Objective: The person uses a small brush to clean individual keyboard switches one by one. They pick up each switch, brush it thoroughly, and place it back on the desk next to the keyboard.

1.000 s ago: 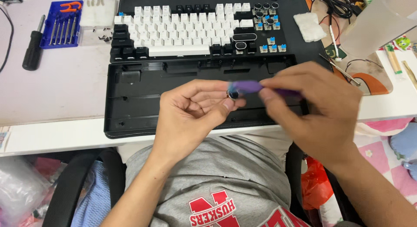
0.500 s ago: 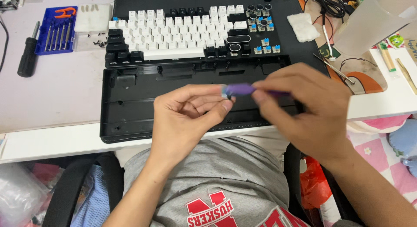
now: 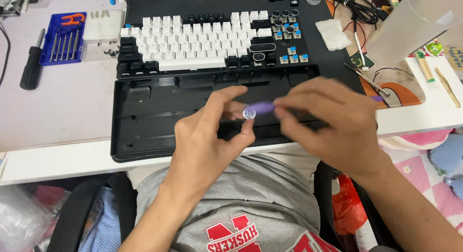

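A small round clear-topped part (image 3: 249,113) is pinched between thumb and fingertips of the left hand (image 3: 212,131) above the empty black keyboard case (image 3: 144,117), while the right hand (image 3: 333,124), closed on a purple tool (image 3: 260,107), is best kept steady at the part.

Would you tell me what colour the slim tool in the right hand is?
Purple: the slim tool in the right hand shows best in the head view.
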